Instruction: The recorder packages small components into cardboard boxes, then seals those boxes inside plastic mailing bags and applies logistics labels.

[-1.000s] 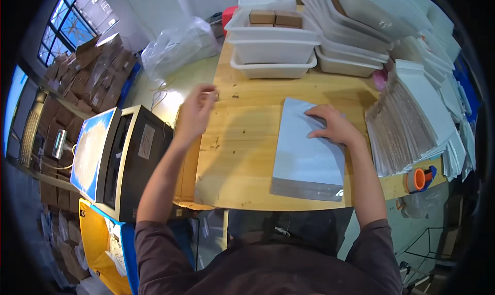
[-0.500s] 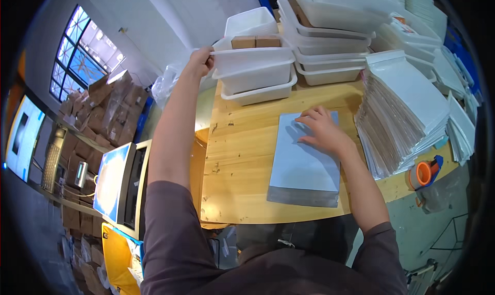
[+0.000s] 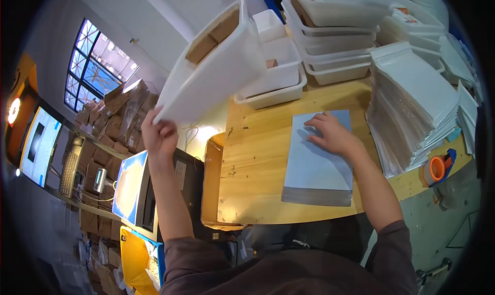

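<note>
My left hand (image 3: 161, 132) is closed on the near corner of a white plastic bin (image 3: 216, 86), which hangs tilted in the air at the table's left side. Two brown cardboard boxes (image 3: 211, 37) lie inside it, toward its far end. On the wooden table, my right hand (image 3: 332, 134) rests palm down with fingers apart on a flat, pale mailer bag (image 3: 314, 166) with a grey strip along its near edge. Beyond the mailer, other white bins (image 3: 273, 96) stand stacked at the table's far edge, with part of a brown box showing in one.
Tall nested white bins (image 3: 340, 73) stand at the back. A thick pile of bubble mailers (image 3: 407, 109) leans at the right, near an orange tape dispenser (image 3: 437, 169). A cardboard box (image 3: 212, 184) borders the table's left edge. Further left are a monitor (image 3: 130, 187) and a yellow bag (image 3: 135, 261).
My left hand has pulled the upper bin off the stack, leftward and toward me, and the bin has tilted. My right hand stays on the mailer. The whole view has shifted slightly.
</note>
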Motion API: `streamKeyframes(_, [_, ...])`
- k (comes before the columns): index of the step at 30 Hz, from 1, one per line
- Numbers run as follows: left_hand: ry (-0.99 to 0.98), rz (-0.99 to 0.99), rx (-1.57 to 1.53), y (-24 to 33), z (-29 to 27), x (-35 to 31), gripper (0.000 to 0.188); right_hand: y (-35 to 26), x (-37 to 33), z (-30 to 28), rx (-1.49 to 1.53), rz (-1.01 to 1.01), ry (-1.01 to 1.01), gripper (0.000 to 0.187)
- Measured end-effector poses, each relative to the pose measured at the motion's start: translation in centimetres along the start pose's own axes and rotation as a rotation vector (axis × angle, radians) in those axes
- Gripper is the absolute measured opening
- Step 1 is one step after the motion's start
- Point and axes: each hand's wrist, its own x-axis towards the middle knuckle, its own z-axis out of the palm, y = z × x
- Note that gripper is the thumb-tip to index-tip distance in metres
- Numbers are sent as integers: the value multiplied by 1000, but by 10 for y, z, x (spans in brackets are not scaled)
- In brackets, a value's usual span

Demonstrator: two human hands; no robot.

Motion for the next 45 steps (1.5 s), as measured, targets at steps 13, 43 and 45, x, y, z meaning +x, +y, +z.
streamKeyframes(13, [93,739,1075,-16,-13,-146,16,-6,4,-2,98,230,61,35])
streamKeyframes(43, [-87,1210,1636,-106,27,-169,18,-30,10,-5,434,-407,716,75])
streamKeyframes(45, [-16,1184,1687,-99,19,-170,18,-75,-4,-9,464,-647,537,73])
